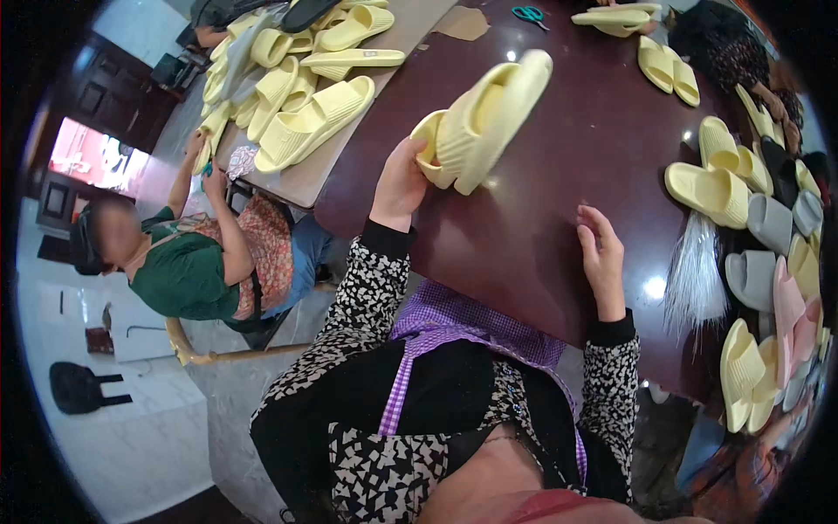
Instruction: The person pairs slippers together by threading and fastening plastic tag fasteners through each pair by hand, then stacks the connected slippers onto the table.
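A pair of pale yellow slippers [502, 113] with ribbed straps is raised over the dark red table. My left hand [401, 182] grips the pair at its lower left end, with the fingers partly hidden behind the slippers. The two slippers lie against each other, tilted up to the right. My right hand [601, 258] hovers near the table's front edge, fingers slightly bent and thumb apart, holding nothing. Right of that hand, a bundle of thin whitish strands [696, 275] rests on the table.
A heap of yellow slippers [301, 122] covers the lighter table at left, where a person in green [188, 271] handles one. Yellow, grey and pink slippers [790, 306] line the right side, with other people beyond. Teal-handled scissors [529, 16] and a cardboard piece [463, 24] lie at the far edge.
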{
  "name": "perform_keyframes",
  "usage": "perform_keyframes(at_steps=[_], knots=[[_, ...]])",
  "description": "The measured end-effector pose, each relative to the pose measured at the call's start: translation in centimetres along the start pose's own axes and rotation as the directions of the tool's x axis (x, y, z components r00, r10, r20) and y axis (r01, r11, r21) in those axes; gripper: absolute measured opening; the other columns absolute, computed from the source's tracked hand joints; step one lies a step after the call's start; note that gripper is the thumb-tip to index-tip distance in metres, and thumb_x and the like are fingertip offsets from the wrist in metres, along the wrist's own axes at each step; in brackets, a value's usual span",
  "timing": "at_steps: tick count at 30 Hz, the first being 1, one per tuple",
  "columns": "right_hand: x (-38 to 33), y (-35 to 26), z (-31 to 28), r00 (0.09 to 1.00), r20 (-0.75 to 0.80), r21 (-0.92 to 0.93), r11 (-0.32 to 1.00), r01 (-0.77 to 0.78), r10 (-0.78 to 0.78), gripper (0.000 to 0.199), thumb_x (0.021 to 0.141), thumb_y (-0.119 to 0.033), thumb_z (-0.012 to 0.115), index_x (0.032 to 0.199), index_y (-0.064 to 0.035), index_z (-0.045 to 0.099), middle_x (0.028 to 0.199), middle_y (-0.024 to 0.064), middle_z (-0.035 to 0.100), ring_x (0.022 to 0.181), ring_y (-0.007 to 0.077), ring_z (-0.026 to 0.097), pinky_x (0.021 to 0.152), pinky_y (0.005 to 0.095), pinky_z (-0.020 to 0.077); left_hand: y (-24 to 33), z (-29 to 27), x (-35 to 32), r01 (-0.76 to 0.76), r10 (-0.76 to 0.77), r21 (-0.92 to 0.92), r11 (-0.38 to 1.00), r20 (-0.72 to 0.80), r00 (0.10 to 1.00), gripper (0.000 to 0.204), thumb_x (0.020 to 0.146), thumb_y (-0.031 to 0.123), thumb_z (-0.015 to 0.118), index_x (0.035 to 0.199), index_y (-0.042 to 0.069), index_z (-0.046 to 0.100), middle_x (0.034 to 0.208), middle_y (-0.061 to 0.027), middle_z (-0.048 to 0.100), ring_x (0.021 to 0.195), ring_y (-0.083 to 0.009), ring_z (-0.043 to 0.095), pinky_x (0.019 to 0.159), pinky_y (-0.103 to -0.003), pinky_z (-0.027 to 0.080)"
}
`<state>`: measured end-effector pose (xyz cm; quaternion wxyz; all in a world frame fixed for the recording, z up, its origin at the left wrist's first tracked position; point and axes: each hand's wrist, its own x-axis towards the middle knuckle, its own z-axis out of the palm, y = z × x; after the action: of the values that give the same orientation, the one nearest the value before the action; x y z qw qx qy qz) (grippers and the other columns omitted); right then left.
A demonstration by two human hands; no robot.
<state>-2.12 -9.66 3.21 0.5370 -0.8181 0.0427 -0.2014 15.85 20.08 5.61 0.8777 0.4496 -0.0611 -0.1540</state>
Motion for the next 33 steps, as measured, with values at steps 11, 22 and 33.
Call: perform_keyframes(at_steps=[11, 22, 33], knots=[[0.3, 1.2, 0.0, 0.998, -0.05, -0.068, 0.997, 0.024, -0.028, 0.028, 0.092, -0.004, 0.057, 0.12, 0.0009, 0.058, 0.104, 0.0081, 0.066, 0.095, 0.0141, 0.062, 0.084, 0.026, 0.0489, -1.8, 3.5, -1.2, 0.396, -0.22, -0.488, 0.778, 0.379, 0.899, 0.052, 0.093, 0.039, 0.053, 0.132, 0.005, 0.048, 0.133, -0.0135, 0.052, 0.121, -0.0295, 0.052, 0.103, -0.048, 0.043], [-0.6, -0.9, -0.1, 0.993, -0.095, -0.123, 0.991, 0.058, -0.07, 0.037, 0.089, -0.005, 0.062, 0.125, -0.0002, 0.054, 0.108, 0.0101, 0.064, 0.1, 0.0165, 0.061, 0.088, 0.0285, 0.0477, -1.8, 5.5, -1.5, 0.493, -0.24, -0.46, 0.738, 0.505, 0.829, 0.05, 0.094, 0.036, 0.052, 0.132, 0.004, 0.047, 0.134, -0.0132, 0.052, 0.123, -0.0307, 0.05, 0.106, -0.05, 0.039], [-2.1, -5.7, 2.1, 0.95, -0.281, 0.7, 0.707, 0.107, 0.135, 0.055, 0.093, -0.029, 0.061, 0.132, 0.0052, 0.041, 0.121, 0.0127, 0.057, 0.109, 0.0198, 0.057, 0.096, 0.0345, 0.0436, -4.0, 7.9, -4.6, -0.439, 0.494, 0.558, 0.704, 0.059, 0.868, 0.06, 0.079, 0.006, 0.066, 0.133, -0.002, 0.041, 0.127, -0.0142, 0.045, 0.119, -0.0243, 0.045, 0.103, -0.039, 0.036]])
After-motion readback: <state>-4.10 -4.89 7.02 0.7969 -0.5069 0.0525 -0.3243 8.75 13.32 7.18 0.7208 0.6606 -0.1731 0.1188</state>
